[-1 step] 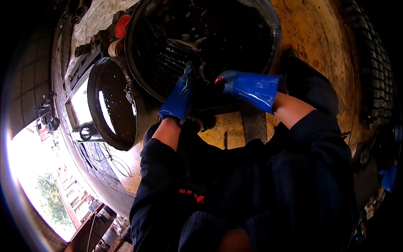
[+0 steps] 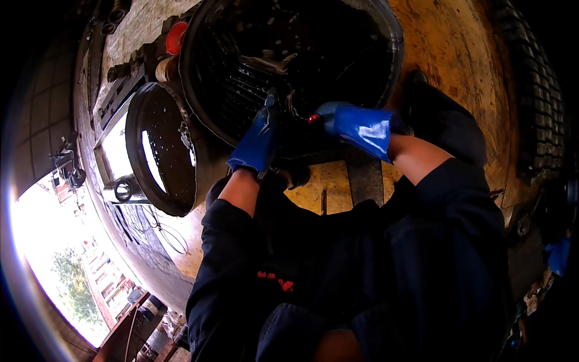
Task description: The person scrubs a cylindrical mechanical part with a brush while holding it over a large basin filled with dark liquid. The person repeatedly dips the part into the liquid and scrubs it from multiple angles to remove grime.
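Note:
A large round dark tub point(image 2: 395, 45) with oily-looking black contents lies in front of me. My left hand point(image 2: 263, 130), in a blue rubber glove, reaches over its near rim beside a dark ribbed metal part point(image 2: 244, 78). Its fingers are close together, and what lies under them is lost in the dark. My right hand point(image 2: 347, 122), also blue-gloved, is closed at the near right of the tub. A shiny red end point(image 2: 314, 119) of some tool or handle pokes out of its grip toward the left hand; the rest is hidden.
A second round dark pan point(image 2: 163, 145) with a bright reflection stands at the left. Near it are a red cup-like piece point(image 2: 176, 37) and a metal cylinder point(image 2: 123, 191). Thin wire point(image 2: 163, 229) lies on the floor. A chunky-treaded tyre point(image 2: 540, 96) is at the far right.
My right hand has turned slightly and shifted a little left, and the red end sits a bit lower. My left hand stays in place.

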Demonstrator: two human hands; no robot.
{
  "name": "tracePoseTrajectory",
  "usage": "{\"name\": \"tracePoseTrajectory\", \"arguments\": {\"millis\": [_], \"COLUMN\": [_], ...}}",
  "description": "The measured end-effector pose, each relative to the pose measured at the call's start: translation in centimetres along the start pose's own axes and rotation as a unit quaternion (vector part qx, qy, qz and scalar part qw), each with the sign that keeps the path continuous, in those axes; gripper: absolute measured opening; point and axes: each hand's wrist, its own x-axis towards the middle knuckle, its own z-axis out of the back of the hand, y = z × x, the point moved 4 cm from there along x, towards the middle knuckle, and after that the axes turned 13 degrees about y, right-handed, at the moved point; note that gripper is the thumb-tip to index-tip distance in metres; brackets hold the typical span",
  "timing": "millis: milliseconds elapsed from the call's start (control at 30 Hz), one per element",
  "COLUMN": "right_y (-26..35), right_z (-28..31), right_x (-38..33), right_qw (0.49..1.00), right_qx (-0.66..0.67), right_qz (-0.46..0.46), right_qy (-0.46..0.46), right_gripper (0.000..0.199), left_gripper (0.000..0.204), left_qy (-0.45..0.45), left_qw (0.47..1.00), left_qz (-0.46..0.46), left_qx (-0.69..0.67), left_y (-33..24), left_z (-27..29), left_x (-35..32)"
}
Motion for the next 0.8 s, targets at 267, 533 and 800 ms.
{"name": "tracePoseTrajectory", "arguments": {"millis": [267, 533, 800], "right_y": [2.4, 2.6, 1.0], "right_z": [6.5, 2.1, 3.7], "right_x": [-6.4, -4.4, -5.9], "right_qw": [0.884, 0.907, 0.944], "right_qx": [0.429, 0.379, 0.284], "right_qz": [-0.075, -0.150, -0.105], "right_qy": [-0.167, -0.104, -0.134], "right_gripper": [0.039, 0.054, 0.054], "left_gripper": [0.057, 0.072, 0.059], "left_qy": [-0.003, -0.048, -0.044], "left_qw": [0.975, 0.984, 0.979], "left_qz": [0.023, 0.064, 0.009], "left_qx": [0.220, 0.158, 0.200], "left_y": [1.8, 1.9, 1.6], "left_z": [0.9, 1.6, 0.9], "left_x": [0.6, 0.2, 1.6]}}
